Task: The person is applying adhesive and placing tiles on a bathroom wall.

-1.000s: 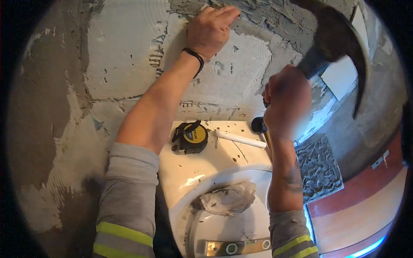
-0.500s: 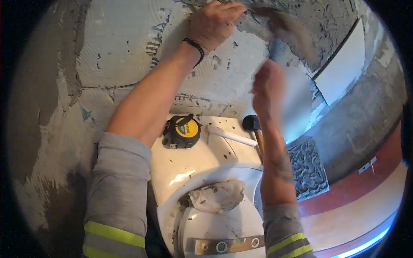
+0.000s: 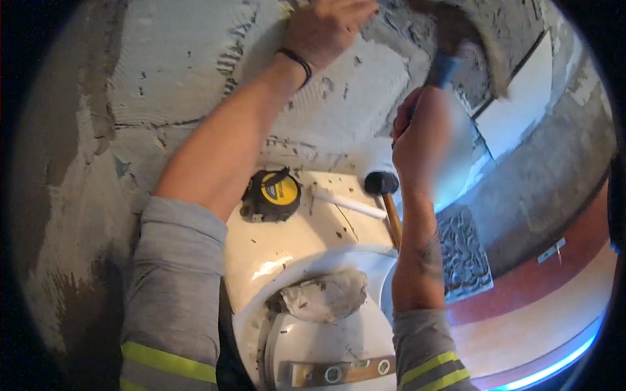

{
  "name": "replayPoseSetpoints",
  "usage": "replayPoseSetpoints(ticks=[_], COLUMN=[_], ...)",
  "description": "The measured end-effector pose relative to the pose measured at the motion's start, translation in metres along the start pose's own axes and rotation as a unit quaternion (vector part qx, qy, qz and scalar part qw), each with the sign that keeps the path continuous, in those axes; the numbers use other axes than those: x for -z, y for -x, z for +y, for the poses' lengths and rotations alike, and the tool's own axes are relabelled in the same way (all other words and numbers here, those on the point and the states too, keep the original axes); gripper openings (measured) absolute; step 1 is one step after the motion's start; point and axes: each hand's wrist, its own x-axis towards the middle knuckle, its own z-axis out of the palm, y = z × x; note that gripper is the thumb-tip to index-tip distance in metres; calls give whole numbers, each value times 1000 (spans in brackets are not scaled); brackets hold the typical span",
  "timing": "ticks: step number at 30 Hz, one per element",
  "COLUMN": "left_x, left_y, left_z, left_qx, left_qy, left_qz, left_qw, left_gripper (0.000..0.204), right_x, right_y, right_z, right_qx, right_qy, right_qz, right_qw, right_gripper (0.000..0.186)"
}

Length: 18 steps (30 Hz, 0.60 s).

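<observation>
My right hand (image 3: 424, 124) is wrapped round the blue handle of a hammer (image 3: 447, 68), whose curved, rusty-looking head is smeared by motion near the rough wall. Up at the top, my left hand (image 3: 329, 29) is closed against the mortar-covered wall (image 3: 352, 98). What its fingers hold, if anything, is hidden; a small dark tip shows at the fingertips. Grey mortar with ridges and broken patches surrounds both hands. To the right of the hammer, a pale tile (image 3: 518, 104) is fixed on the wall.
Below stands a white toilet (image 3: 244, 251). On its tank lie a yellow-black tape measure (image 3: 277, 193), a white stick (image 3: 352, 205) and a black-headed mallet (image 3: 381, 184). A crumpled cloth (image 3: 326, 296) and a spirit level (image 3: 345, 372) rest on the lid. A mortar-coated tile (image 3: 464, 257) is at right.
My right hand and the hammer have shifted a little to the right, with the hammer head swung away from my left hand. The left hand stays at nearly the same place.
</observation>
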Motion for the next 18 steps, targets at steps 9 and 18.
replayPoseSetpoints(ticks=[9, 18], left_x=[8, 19], left_y=[-14, -25], left_z=[17, 26], left_qx=[86, 117], left_qy=[65, 27], left_qz=[3, -138], left_qw=[994, 983], left_gripper=[27, 23], right_x=[4, 0], right_y=[0, -5], right_z=[-15, 21], right_qx=[51, 12], right_qy=[-14, 55], right_qz=[-8, -32], right_qw=[999, 998], right_gripper=[50, 42])
